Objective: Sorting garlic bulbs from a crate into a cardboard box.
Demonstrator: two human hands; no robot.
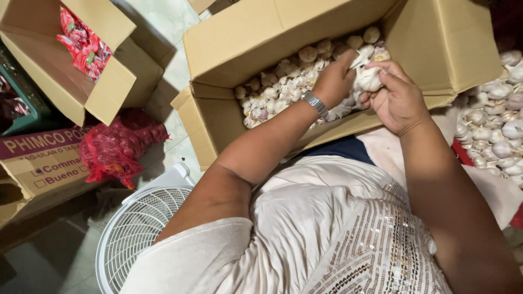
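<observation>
While both hands work over the open cardboard box [229, 43], the right hand [399, 98] curls its fingers closed around a white garlic bulb [370, 79]; the left hand [333, 80], wearing a metal watch [315, 103], pinches that bulb's papery top; loose pale garlic heads [278, 87] fill the box beneath.

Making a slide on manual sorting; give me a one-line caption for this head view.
Both hands, left hand and right hand, hold a garlic bulb over a cardboard box of garlic.
</observation>
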